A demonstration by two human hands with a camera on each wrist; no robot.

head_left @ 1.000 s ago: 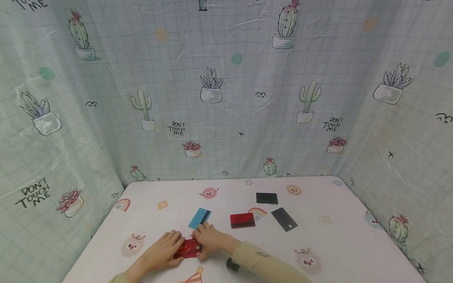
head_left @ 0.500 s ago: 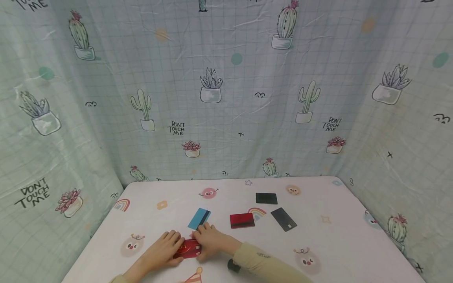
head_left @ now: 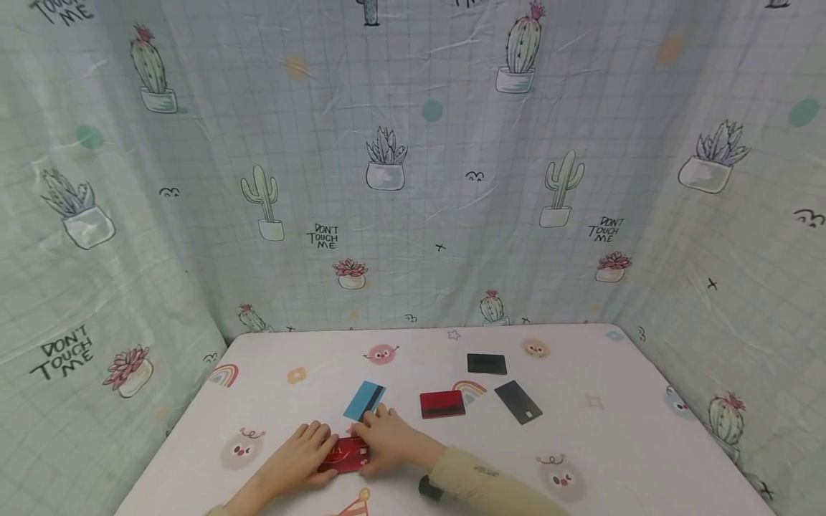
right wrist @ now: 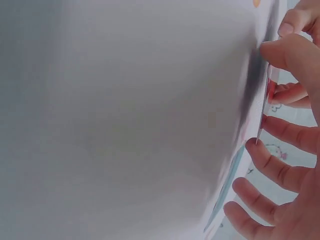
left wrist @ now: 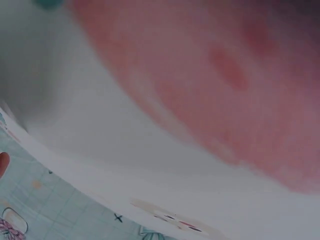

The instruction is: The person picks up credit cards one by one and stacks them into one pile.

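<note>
Card of red colour (head_left: 346,454) is in the near part of the pale table (head_left: 632,459), held by both hands. Left hand (head_left: 298,456) grips its left end, and right hand (head_left: 391,441) pinches its right end. Whether this card lies fully flat, one cannot tell. Blue card (head_left: 364,400) rests just beyond the right hand. Farther right lie one red striped card (head_left: 442,404), one dark grey card (head_left: 518,401) and, farthest back, one black card (head_left: 487,363).

Left grip (head_left: 302,454) pinching, right grip (head_left: 388,440) (nearby) likewise
</note>
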